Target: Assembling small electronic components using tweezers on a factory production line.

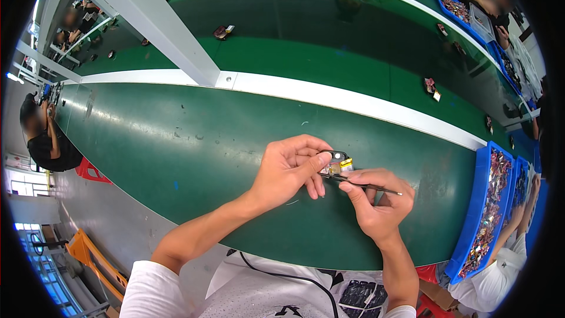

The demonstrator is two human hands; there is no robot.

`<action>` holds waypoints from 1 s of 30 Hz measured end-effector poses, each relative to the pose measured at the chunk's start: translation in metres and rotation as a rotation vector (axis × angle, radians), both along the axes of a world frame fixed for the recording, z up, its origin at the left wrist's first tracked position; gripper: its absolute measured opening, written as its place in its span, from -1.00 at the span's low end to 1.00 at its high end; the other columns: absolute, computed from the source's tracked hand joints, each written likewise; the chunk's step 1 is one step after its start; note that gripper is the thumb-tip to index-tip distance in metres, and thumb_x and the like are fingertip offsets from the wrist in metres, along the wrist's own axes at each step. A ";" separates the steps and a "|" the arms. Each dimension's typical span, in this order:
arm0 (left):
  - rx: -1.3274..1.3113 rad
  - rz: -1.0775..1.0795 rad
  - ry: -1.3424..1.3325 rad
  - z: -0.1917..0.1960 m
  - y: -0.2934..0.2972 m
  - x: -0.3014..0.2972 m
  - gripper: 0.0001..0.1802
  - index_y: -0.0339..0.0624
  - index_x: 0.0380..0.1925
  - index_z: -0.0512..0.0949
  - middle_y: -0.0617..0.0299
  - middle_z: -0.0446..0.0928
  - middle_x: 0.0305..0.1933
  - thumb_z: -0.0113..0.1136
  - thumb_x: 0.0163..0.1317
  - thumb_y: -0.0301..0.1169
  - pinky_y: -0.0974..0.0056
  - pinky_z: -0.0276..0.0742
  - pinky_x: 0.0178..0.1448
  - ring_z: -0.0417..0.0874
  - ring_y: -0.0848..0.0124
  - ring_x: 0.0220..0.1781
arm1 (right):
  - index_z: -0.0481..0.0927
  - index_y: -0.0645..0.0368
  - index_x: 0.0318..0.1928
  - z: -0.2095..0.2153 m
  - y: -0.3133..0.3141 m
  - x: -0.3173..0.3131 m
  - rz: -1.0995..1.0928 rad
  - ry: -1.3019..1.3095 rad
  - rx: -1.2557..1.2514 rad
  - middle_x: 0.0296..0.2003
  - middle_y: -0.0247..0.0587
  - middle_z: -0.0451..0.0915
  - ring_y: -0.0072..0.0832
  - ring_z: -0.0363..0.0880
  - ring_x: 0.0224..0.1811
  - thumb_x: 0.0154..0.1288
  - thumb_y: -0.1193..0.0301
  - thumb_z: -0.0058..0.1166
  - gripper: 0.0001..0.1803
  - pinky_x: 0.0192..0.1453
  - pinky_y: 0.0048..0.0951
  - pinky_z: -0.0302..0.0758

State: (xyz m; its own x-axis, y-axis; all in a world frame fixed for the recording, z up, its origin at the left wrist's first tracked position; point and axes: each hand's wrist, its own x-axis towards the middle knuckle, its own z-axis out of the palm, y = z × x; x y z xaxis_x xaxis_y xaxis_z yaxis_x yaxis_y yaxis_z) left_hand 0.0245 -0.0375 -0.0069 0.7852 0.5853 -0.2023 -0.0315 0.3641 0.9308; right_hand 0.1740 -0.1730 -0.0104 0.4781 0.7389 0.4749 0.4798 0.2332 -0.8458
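Note:
My left hand [294,165] pinches a small black electronic housing [338,156] between thumb and fingers, just above the green worktable [235,135]. Inside the housing sit small parts and a silver piece with yellow edging [346,165]. Closed around a thin dark pen-like tool, perhaps tweezers [376,188], is my right hand [379,197]. The tool's left end meets the lower edge of the housing; its pale other end points right. Fingers hide part of both things.
Beyond a white rail [306,99] runs a green conveyor belt [329,53] carrying several small black assemblies [222,32]. A blue bin [471,224] of small colourful parts stands at right. A grey post [153,20] rises at left. Other people sit around the line.

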 end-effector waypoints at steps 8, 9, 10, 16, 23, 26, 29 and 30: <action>0.005 -0.005 0.005 0.001 0.000 0.000 -0.76 -0.47 0.00 0.58 -0.01 0.70 -0.25 0.18 0.48 -0.47 0.37 0.65 -0.50 0.73 0.38 -0.51 | 0.74 0.18 -0.38 0.002 0.001 0.000 0.005 -0.039 0.001 -0.37 -0.20 0.80 -0.74 0.31 -0.78 0.04 0.60 0.49 -0.84 -0.66 -0.64 0.20; 0.006 -0.008 0.003 0.001 0.000 -0.001 -0.75 -0.47 0.00 0.58 0.00 0.70 -0.25 0.18 0.48 -0.46 0.37 0.65 -0.50 0.73 0.38 -0.51 | 0.74 0.18 -0.38 0.003 0.001 0.000 0.016 -0.041 0.013 -0.38 -0.19 0.80 -0.74 0.33 -0.78 0.04 0.61 0.48 -0.84 -0.66 -0.65 0.21; 0.006 -0.008 0.003 0.001 0.000 -0.001 -0.75 -0.47 0.00 0.58 0.00 0.70 -0.25 0.18 0.48 -0.46 0.37 0.65 -0.50 0.73 0.38 -0.51 | 0.74 0.18 -0.39 0.004 0.002 0.000 0.026 -0.043 0.024 -0.40 -0.18 0.80 -0.73 0.35 -0.78 0.04 0.62 0.47 -0.85 -0.66 -0.65 0.23; -0.046 -0.047 0.036 0.002 0.002 -0.001 -0.75 -0.49 0.01 0.57 0.03 0.69 -0.26 0.19 0.46 -0.49 0.38 0.65 -0.49 0.73 0.40 -0.49 | 0.74 0.18 -0.41 0.006 0.002 0.000 0.032 -0.067 0.020 -0.43 -0.18 0.79 -0.71 0.39 -0.77 0.06 0.66 0.43 -0.86 -0.65 -0.64 0.27; 0.001 -0.065 0.044 0.003 0.000 0.001 -0.73 -0.49 -0.01 0.54 0.09 0.67 -0.33 0.29 0.38 -0.54 0.41 0.62 -0.46 0.70 0.47 -0.47 | 0.73 0.18 -0.42 0.005 0.001 -0.002 0.025 -0.094 0.020 -0.44 -0.20 0.79 -0.67 0.49 -0.73 0.05 0.63 0.45 -0.87 -0.64 -0.64 0.32; 0.015 -0.056 0.064 0.002 -0.001 0.000 -0.75 -0.49 -0.01 0.55 0.11 0.66 -0.35 0.27 0.38 -0.57 0.42 0.62 -0.47 0.70 0.47 -0.48 | 0.74 0.17 -0.42 0.003 0.001 -0.003 0.029 -0.113 0.020 -0.44 -0.22 0.79 -0.64 0.54 -0.71 0.05 0.62 0.46 -0.86 -0.63 -0.63 0.34; 0.026 -0.046 0.081 0.002 -0.001 0.001 -0.76 -0.49 -0.01 0.55 0.12 0.66 -0.36 0.26 0.38 -0.59 0.42 0.62 -0.47 0.71 0.47 -0.49 | 0.74 0.16 -0.42 0.002 0.001 -0.004 0.028 -0.137 0.025 -0.43 -0.23 0.79 -0.62 0.58 -0.68 0.04 0.63 0.46 -0.86 -0.62 -0.62 0.35; 0.029 -0.042 0.085 0.002 -0.001 0.001 -0.77 -0.48 -0.02 0.55 0.12 0.66 -0.36 0.27 0.37 -0.59 0.42 0.62 -0.47 0.70 0.47 -0.49 | 0.75 0.15 -0.41 0.002 0.001 -0.004 0.027 -0.147 0.022 -0.43 -0.24 0.79 -0.61 0.60 -0.66 0.03 0.62 0.47 -0.85 -0.60 -0.62 0.37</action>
